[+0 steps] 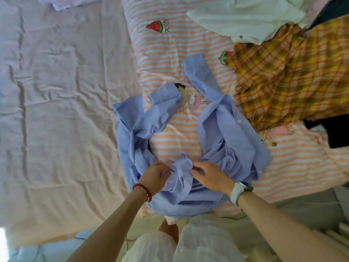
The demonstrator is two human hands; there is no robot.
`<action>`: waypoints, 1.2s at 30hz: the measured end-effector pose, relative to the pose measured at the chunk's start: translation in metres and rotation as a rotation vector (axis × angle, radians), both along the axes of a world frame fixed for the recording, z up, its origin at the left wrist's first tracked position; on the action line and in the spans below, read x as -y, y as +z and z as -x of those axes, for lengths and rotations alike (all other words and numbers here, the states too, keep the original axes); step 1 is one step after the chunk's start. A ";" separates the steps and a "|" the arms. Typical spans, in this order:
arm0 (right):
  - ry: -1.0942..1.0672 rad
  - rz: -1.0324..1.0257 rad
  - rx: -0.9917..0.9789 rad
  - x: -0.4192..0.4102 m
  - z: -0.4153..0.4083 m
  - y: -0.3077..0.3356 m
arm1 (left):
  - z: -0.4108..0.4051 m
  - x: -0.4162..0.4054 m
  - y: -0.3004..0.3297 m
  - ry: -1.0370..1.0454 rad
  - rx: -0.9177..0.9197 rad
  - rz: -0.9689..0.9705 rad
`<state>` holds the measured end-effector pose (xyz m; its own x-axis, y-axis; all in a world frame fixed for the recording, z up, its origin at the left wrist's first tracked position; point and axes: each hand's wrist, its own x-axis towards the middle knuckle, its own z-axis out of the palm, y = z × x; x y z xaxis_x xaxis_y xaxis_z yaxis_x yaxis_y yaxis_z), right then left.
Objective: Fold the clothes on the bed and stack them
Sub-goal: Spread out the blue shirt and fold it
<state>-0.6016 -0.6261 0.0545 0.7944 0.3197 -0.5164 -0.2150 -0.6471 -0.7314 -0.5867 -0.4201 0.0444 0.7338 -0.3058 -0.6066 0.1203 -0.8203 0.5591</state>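
A light blue button shirt [222, 125] lies crumpled in a ring on the striped cartoon quilt [170, 46], with both sleeves reaching away from me. My left hand [154, 174], with a red bead bracelet at the wrist, pinches a bunched fold of the shirt near its front edge. My right hand [209, 173], with a white watch band, pinches the same bunch from the other side. A heap of clothes sits at the far right: a yellow plaid garment [287, 76], a white garment [245, 17] on top of it, and a dark piece [336, 133].
A pale pink sheet [62, 103] covers the left half of the bed, wrinkled and bare. A lilac cloth [66, 2] lies at the far left top. The bed's near edge runs just below the shirt, by my white-clad legs [188, 242].
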 end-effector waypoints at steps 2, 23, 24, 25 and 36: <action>0.098 -0.047 0.100 -0.006 0.008 0.008 | 0.001 -0.007 0.006 0.316 0.086 0.008; 0.224 0.444 0.063 0.018 0.035 -0.018 | -0.060 0.013 0.028 0.540 0.224 0.229; 0.122 0.439 0.156 0.015 0.031 -0.013 | -0.063 0.004 0.040 0.569 0.258 0.297; 0.015 0.395 0.246 0.011 0.024 -0.007 | -0.066 -0.004 0.053 0.586 0.293 0.350; -0.040 0.042 0.261 -0.068 -0.058 0.045 | -0.080 -0.074 0.167 0.384 0.572 0.451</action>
<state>-0.5436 -0.5580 0.0991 0.9141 0.2680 -0.3042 -0.0485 -0.6727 -0.7384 -0.5065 -0.3461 0.2115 0.9954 -0.0950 0.0135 -0.0561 -0.4620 0.8851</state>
